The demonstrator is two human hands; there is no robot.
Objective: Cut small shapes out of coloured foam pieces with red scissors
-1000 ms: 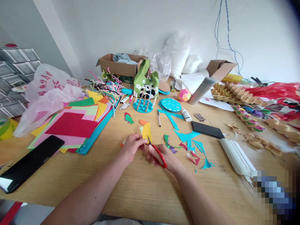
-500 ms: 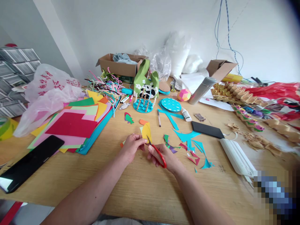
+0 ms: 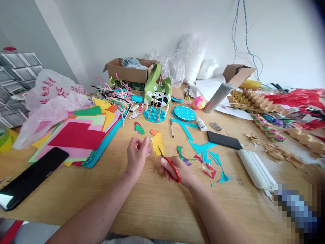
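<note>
My right hand (image 3: 175,169) grips red-handled scissors (image 3: 171,166), their pointed blades aimed up and left. The blade tips overlap a yellow paper piece (image 3: 157,139) that bears a thin drawn line. Left of that piece, my left hand (image 3: 136,154) is raised with loosely curled fingers, the thumb apart, and no object visible in it. A pink scrap (image 3: 147,152) peeks out beside it. An orange scrap (image 3: 154,132) lies just beyond the yellow piece. Farther left is a green fish-shaped cutout (image 3: 139,128) over a dark red one.
Coloured sheets (image 3: 76,135) and a black phone (image 3: 38,173) lie at left. Blue scraps (image 3: 203,147), a pen (image 3: 172,128), a glue bottle (image 3: 201,124) and a black power bank (image 3: 224,140) lie right. Behind stand a green panda bag (image 3: 157,88) and a grey flask (image 3: 218,98).
My left hand has let go of the yellow paper and drawn back left, its thumb now pointing up. My right hand and the scissors have barely moved.
</note>
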